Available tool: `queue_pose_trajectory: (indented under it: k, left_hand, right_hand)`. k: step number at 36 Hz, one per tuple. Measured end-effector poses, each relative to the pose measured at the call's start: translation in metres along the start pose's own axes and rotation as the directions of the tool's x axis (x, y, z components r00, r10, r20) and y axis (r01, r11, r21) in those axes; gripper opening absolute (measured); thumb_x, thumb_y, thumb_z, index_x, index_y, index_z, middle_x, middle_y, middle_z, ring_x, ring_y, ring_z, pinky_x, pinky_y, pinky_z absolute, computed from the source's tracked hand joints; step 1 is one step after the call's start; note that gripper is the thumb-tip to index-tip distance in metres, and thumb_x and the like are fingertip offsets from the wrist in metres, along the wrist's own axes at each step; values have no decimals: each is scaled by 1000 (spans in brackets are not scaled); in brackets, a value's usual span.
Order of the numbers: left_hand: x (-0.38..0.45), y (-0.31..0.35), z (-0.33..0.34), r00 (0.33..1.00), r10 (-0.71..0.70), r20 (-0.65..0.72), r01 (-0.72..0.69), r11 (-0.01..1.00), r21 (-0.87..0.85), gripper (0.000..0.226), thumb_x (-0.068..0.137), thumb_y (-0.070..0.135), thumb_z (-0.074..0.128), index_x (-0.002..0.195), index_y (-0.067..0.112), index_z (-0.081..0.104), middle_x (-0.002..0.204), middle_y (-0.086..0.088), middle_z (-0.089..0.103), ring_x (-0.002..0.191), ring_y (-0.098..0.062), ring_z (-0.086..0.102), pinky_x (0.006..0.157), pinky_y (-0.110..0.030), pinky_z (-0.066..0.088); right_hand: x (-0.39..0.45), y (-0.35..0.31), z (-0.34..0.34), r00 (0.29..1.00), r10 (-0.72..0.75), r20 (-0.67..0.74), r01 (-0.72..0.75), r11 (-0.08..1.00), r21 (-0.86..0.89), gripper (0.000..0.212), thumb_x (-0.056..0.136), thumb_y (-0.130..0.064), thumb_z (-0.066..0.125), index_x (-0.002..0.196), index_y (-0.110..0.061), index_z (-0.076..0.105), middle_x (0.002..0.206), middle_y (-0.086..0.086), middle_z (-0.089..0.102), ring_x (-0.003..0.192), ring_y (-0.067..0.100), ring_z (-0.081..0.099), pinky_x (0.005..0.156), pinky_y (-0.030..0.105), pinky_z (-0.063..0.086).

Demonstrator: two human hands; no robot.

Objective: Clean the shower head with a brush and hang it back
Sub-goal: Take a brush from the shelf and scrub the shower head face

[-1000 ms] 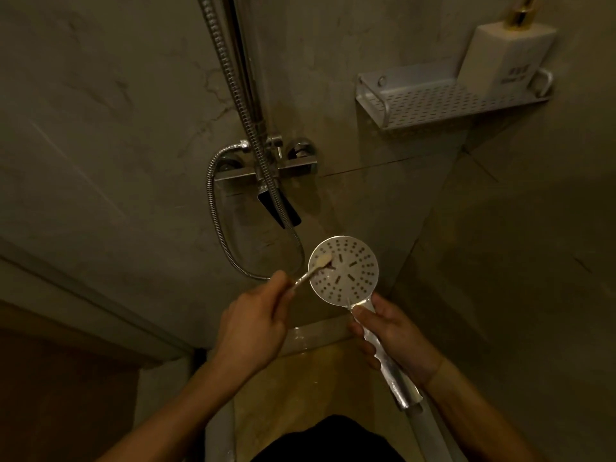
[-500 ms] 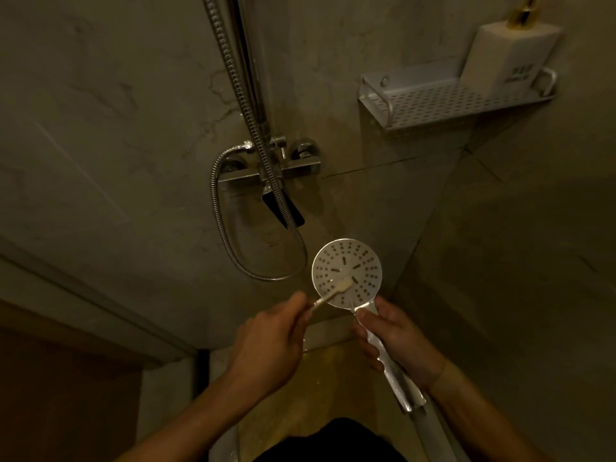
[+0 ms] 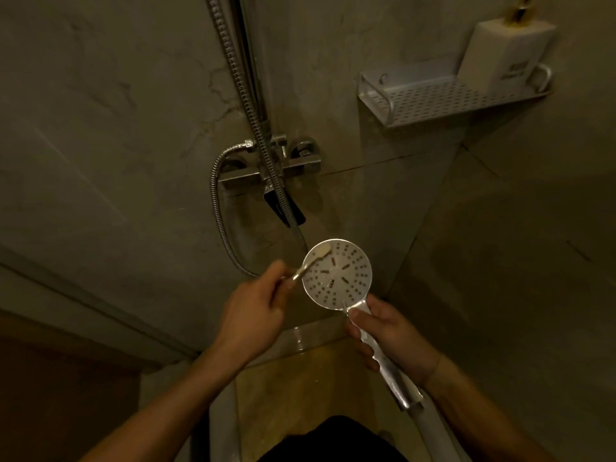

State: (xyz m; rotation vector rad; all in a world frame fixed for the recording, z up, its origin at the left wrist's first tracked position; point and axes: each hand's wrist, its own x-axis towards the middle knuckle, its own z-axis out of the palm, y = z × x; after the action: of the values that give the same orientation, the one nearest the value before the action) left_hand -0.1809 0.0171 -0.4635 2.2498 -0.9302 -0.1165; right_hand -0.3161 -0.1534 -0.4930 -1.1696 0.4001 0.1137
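1. The left hand (image 3: 248, 316) is closed around the handle of a small brush (image 3: 311, 263), fingers curled tight. The brush runs up toward one o'clock from the fist.
2. The right hand (image 3: 391, 335) grips the chrome handle of the shower head (image 3: 336, 275), thumb lying along the stem just below the round face.
3. The shower head's pale round face is turned up toward the camera, with its nozzle holes and short dark slots in view. The brush's bristle end lies on the face at about eleven o'clock, near the rim.
4. The handle's lower end sticks out past the right hand toward five o'clock, where a pale hose joins it.
5. From the face's twelve o'clock edge, a ribbed metal hose (image 3: 218, 208) loops down and left, then climbs to the chrome mixer valve (image 3: 271, 166) on the wall.
6. Above the valve, a riser rail (image 3: 248, 61) and a second stretch of hose run up out of view.
7. At two o'clock from the hands, a perforated wall shelf (image 3: 443, 101) carries a white soap dispenser (image 3: 503, 58) with a gold pump. Dark printing marks the dispenser's front, too blurred to read.
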Motion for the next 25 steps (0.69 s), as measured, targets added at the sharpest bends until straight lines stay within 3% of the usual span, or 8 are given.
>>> queue_pose_trajectory:
  k: [4,6,9,11,16,22,25]
  left_hand:
    - [-28,2,7,987,121,106,-124,992,23,26,91,50,34,93,28,47,57,14,46,54,-6,53,52,-35,48]
    - [-26,-2,5,987,134,84,-136,990,20,24,91,50,35,92,29,46,56,15,46,52,-4,51,50,-30,46]
    - [-6,-11,-4,999,49,-1,-49,999,-6,12,94,38,47,94,26,51,61,4,58,55,-14,57,53,-35,45]
    - [-2,-13,-7,999,39,-20,-40,999,-33,10,95,35,48,94,26,52,61,1,59,54,-12,56,53,-36,44]
    - [-33,-10,-1,977,177,120,-170,983,-70,21,94,47,36,86,29,44,57,17,45,49,-1,47,47,-19,35]
    - [-1,-24,-19,1000,21,8,-20,992,-122,9,95,30,50,91,23,53,56,-2,53,50,-16,50,49,-36,40]
    - [-14,-23,-9,993,105,55,-100,990,-97,15,95,37,46,90,24,52,56,5,51,50,-13,50,49,-33,38]
  right_hand:
    - [5,-4,-1,999,-12,-36,13,999,42,9,99,-9,39,101,-13,48,62,1,50,41,12,38,37,20,34]
    - [7,-2,1,999,-10,-35,11,999,45,11,100,-9,40,99,-15,49,61,0,50,41,11,38,37,19,34]
    - [8,2,6,1000,-2,-13,3,999,46,12,99,-10,41,106,-14,50,62,0,50,41,11,38,36,19,34]
    - [9,2,8,1000,-2,-8,2,997,76,17,99,-11,41,114,-13,49,64,1,50,43,11,39,37,19,34]
    - [11,2,13,999,-17,-47,21,996,92,15,99,-11,41,111,-13,49,70,5,48,44,12,39,37,20,33]
    - [5,12,27,999,-8,-43,10,999,49,17,98,-12,43,113,-13,51,67,4,49,42,12,39,37,19,35]
    - [4,15,30,996,-48,-76,53,997,61,11,98,-10,43,106,-10,51,71,7,49,43,13,39,38,21,35]
